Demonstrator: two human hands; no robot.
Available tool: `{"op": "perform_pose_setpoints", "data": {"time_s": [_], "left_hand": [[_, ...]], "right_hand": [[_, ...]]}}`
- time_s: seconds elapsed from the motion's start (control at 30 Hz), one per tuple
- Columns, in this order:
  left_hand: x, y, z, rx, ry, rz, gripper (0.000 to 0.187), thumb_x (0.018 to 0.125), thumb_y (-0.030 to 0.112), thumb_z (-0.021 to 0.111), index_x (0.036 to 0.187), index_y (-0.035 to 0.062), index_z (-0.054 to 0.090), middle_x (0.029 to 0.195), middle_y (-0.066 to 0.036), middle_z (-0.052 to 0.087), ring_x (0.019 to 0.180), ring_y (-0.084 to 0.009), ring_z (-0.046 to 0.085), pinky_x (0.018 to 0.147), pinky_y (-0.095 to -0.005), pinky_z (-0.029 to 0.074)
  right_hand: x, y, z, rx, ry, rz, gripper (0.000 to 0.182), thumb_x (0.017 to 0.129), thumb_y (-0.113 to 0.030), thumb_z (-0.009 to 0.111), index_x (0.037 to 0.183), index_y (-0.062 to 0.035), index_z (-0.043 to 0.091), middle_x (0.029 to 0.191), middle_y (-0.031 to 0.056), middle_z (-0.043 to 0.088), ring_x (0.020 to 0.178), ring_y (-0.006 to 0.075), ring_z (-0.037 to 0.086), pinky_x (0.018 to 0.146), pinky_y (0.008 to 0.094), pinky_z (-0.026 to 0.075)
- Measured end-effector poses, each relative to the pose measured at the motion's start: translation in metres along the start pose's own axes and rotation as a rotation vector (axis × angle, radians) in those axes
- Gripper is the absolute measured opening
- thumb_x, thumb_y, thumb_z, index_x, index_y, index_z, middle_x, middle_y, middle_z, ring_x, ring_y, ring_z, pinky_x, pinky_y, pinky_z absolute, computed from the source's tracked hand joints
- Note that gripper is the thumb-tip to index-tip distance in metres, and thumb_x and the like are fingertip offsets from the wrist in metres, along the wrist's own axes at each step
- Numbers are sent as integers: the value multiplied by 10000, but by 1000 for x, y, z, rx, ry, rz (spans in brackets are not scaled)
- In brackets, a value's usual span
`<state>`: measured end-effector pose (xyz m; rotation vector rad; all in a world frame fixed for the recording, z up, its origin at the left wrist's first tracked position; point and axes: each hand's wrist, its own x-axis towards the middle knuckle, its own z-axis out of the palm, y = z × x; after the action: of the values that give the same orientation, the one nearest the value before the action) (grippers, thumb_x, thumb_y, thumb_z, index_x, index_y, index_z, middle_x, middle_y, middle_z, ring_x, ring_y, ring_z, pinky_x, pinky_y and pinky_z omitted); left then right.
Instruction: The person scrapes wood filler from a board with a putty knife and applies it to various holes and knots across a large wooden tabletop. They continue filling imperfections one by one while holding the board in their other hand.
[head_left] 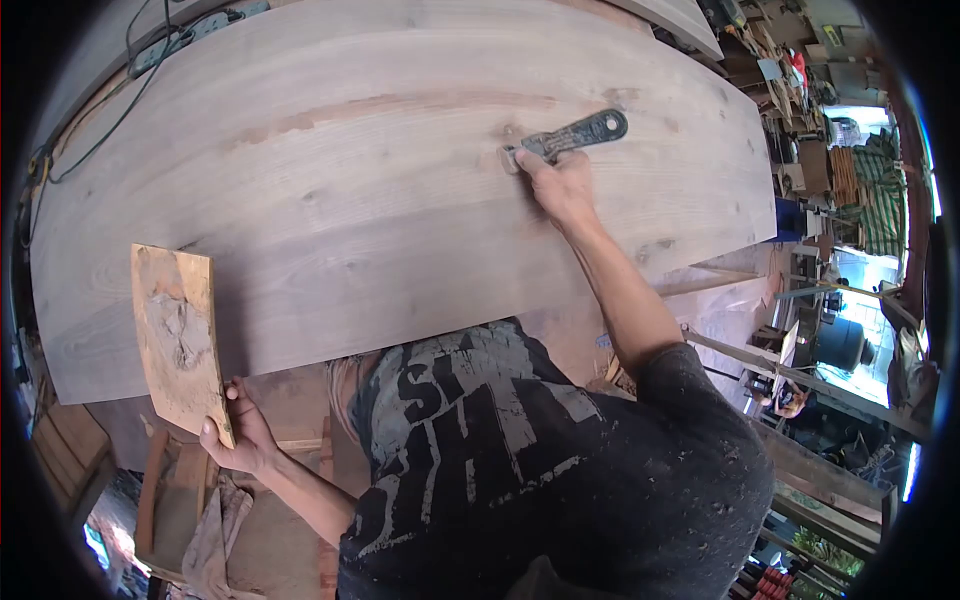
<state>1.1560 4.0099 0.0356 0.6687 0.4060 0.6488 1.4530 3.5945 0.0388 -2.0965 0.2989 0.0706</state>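
My right hand (562, 188) is closed around a putty knife (580, 133) with a dark handle. Its blade lies against the large wooden panel (400, 220), beside a small brownish patch. A long reddish-brown streak of filler (390, 104) runs along the panel's upper part. At the lower left, my left hand (242, 432) grips the bottom end of a thin wooden board (182, 345). Smeared on that board is a lump of brownish putty (178, 328). The board is held up just over the panel's near left edge.
A power strip (190, 38) with black cables lies beyond the panel's far left edge. Wooden chair parts (180, 490) and a hanging cloth (215, 540) are at the lower left. Tools, planks and racks crowd the right side.
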Motion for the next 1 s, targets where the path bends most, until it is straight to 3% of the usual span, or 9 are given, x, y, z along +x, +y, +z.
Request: {"op": "perform_pose_setpoints", "data": {"time_s": [0.17, 0.37, 0.57, 0.67, 0.73, 0.77, 0.83, 0.87, 1.0], "left_hand": [[1, 0, 4, 1, -2, -4, 566, 821, 177, 582, 1313, -70, 453, 1098, -211, 608, 872, -296, 602, 1025, -489, 405], [-3, -4, 10, 0, 9, 23, 576, 820, 178, 588, 1325, -57, 444, 1128, -200, 599, 879, -290, 596, 1018, -487, 412], [0, -6, -2, -37, -46, 29, 573, 817, 164, 577, 1334, -47, 444, 1204, -202, 562, 964, -287, 554, 1017, -456, 404], [-1, -10, 5, -68, -108, 37, 573, 816, 164, 578, 1334, -44, 447, 1200, -199, 568, 951, -288, 558, 1026, -458, 396], [-2, -11, 6, -39, 21, 71, 552, 813, 159, 581, 1306, -52, 452, 1141, -187, 579, 929, -285, 538, 966, -441, 428], [-2, -10, 7, -38, 18, 74, 552, 813, 159, 581, 1306, -52, 452, 1141, -187, 579, 929, -285, 538, 966, -441, 428], [-2, -9, 8, -30, -1, 60, 559, 814, 158, 577, 1313, -54, 439, 1142, -195, 572, 914, -285, 538, 972, -443, 428], [-1, -9, 8, -29, -1, 59, 559, 814, 158, 577, 1313, -54, 439, 1142, -195, 572, 914, -285, 538, 972, -443, 428], [-2, -6, 3, -30, -30, 43, 588, 817, 164, 576, 1336, -55, 409, 1140, -195, 564, 903, -283, 549, 990, -455, 428]], "right_hand": [[10, -9, 15, -69, 17, -65, 359, 760, -278, 732, 746, 77, 679, 692, 174, 681, 641, 232, 657, 607, 367, 498], [-5, -29, 27, -54, -110, -102, 332, 760, -266, 729, 824, 59, 705, 775, 183, 701, 721, 225, 676, 670, 348, 509], [19, -26, -20, 135, -140, 44, 280, 823, -256, 725, 925, 5, 731, 807, 92, 709, 733, 159, 634, 695, 316, 503], [17, -26, -28, -115, -152, -156, 262, 830, -247, 720, 929, -5, 732, 835, 121, 717, 737, 179, 656, 690, 312, 507], [15, -17, -20, -332, -147, -402, 204, 806, -204, 714, 936, -48, 737, 877, 116, 719, 776, 228, 682, 684, 335, 526], [16, -15, -17, -329, -146, -404, 204, 806, -204, 714, 936, -48, 737, 877, 116, 719, 776, 228, 682, 684, 335, 526], [16, -14, -10, -466, -167, -894, 156, 789, -94, 700, 942, -81, 728, 878, 98, 697, 811, 259, 678, 670, 339, 532], [13, -15, -8, -464, -181, -924, 222, 753, -28, 681, 961, -89, 730, 931, 110, 693, 838, 312, 669, 694, 375, 543], [-1, -16, -11, -519, -284, -831, 197, 776, -32, 673, 953, -94, 734, 901, 103, 693, 823, 310, 670, 685, 368, 541]]}}
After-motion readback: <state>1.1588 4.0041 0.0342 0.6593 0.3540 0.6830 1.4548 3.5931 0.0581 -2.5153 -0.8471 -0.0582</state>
